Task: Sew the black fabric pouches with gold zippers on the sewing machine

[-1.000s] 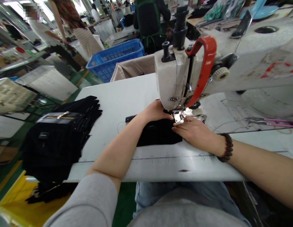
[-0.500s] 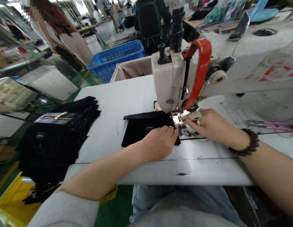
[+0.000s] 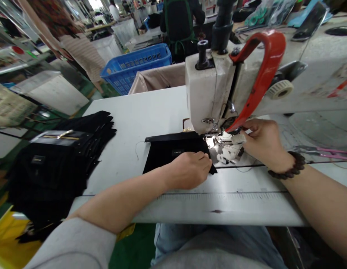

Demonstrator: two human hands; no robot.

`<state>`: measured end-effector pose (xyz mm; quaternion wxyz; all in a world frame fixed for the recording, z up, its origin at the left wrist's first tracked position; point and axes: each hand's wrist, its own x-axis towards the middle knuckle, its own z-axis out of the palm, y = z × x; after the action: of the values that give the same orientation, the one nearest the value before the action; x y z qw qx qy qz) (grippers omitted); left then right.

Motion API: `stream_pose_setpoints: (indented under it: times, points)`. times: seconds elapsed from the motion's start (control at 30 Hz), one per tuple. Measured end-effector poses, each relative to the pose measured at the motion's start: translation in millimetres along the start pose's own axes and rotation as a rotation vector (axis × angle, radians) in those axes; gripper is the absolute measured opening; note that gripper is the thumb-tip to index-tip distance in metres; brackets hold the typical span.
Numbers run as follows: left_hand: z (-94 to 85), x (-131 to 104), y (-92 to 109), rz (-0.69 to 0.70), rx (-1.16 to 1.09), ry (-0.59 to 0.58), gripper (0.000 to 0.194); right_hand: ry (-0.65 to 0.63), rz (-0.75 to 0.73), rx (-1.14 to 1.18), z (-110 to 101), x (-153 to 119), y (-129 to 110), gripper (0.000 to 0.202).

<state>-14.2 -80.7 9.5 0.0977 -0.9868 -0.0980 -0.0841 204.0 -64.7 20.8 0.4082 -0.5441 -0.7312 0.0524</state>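
Note:
A flat black fabric piece [image 3: 159, 157] with a small woven label [image 3: 177, 152] lies on the sewing machine's bed, its far right part under the presser foot [image 3: 209, 141]. My left hand [image 3: 190, 170] rests on its near right part, fingers curled together and pinching the fabric by the right edge. My right hand [image 3: 261, 144], with a dark bead bracelet at the wrist, is right of the needle area of the sewing machine [image 3: 201, 93]. Its thumb and fingers are bent together by the lower end of the red guard [image 3: 263, 78]; their tips are partly hidden there.
A stack of black fabric pieces [image 3: 50, 168] overhangs the table's left edge, above a yellow crate [image 3: 11, 239]. Pink-handled scissors [image 3: 330, 153] lie at the right. Behind the table stand a blue basket [image 3: 137, 63] and a fabric-lined bin [image 3: 159, 78]. Other people are farther back.
My right hand has drawn away from the presser foot, rightward and slightly up. My left hand stays on the fabric. The view has shifted a little closer to the machine.

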Motion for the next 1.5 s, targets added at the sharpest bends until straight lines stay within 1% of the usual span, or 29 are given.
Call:
stream_pose_setpoints:
  times: [0.27,0.47,0.7,1.0,1.2,1.5]
  points:
    - [-0.2,0.5,-0.4,0.02,-0.004,-0.052,0.022,0.014,-0.016,-0.026,3.4,-1.5,2.8,0.021]
    - [0.6,0.2,-1.0,0.034,-0.009,-0.039,0.021,0.007,0.004,-0.028,2.0,-1.8,1.0,0.02]
    - [0.4,-1.6,0.5,0.048,-0.007,-0.002,0.022,0.014,-0.014,-0.023,2.8,-2.2,1.7,0.021]
    - [0.6,-0.7,1.0,0.063,0.004,-0.028,0.022,-0.003,0.023,0.004,2.2,-2.1,1.5,0.018]
    - [-0.3,-1.2,1.8,0.074,-0.028,0.004,0.023,0.007,0.008,0.003,2.7,-2.2,1.0,0.019]
    - [0.4,-1.8,1.8,0.074,-0.041,0.02,0.02,0.021,0.003,-0.017,2.9,-1.1,1.1,0.018]
